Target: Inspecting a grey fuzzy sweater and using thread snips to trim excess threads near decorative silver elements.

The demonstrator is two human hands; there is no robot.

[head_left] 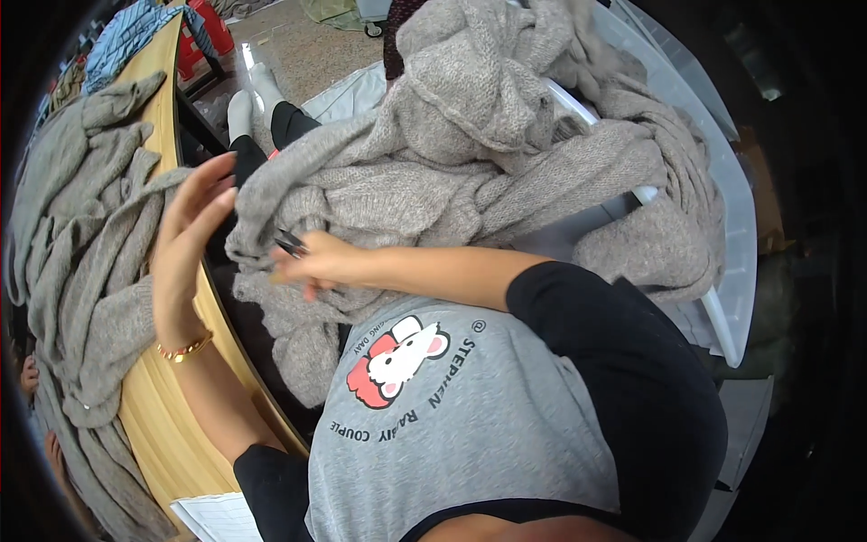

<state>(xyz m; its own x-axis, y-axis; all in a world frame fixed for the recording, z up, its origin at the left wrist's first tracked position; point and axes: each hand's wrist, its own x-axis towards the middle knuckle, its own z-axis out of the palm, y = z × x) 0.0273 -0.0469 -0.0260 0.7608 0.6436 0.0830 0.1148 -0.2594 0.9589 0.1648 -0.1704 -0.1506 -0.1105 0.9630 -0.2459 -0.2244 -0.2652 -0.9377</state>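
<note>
The right hand [318, 259] grips a small black tool [290, 242] (too blurred to identify) over grey knitwear [388, 199] heaped across the lap and a translucent plastic bin [739, 280]; the left hand [188, 221], fingers loosely parted, hovers beside a wood-topped table [149, 411].

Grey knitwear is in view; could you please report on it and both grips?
Left grip open beside grey knitwear; right grip closed on small black tool; knitwear heaped, partly over plastic bin; right forearm across it.
</note>
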